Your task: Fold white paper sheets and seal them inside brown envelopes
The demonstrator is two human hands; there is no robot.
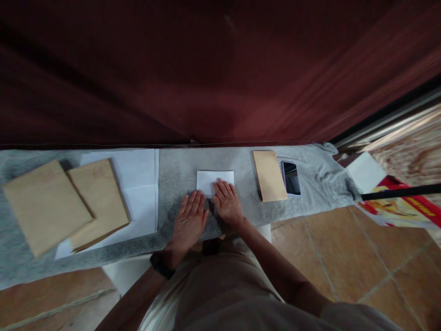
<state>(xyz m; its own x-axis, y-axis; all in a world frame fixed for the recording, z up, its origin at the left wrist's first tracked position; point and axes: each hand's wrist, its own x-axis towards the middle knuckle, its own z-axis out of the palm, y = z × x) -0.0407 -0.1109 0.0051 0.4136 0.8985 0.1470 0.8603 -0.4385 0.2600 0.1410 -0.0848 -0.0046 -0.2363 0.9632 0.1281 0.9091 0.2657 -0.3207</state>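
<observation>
A small white sheet of paper, which looks folded, lies on the grey cloth in front of me. My right hand rests flat on the right part of this paper, fingers stretched out. Just left of it, my left hand lies palm down, mostly on the cloth, with its fingertips close to the paper's lower left corner. Whether they touch the paper I cannot tell. Neither hand grips anything.
At the left, brown paper envelopes overlap on large white sheets. To the right lie another brown envelope and a phone. A dark red curtain hangs behind. A red and yellow box stands beyond the right end.
</observation>
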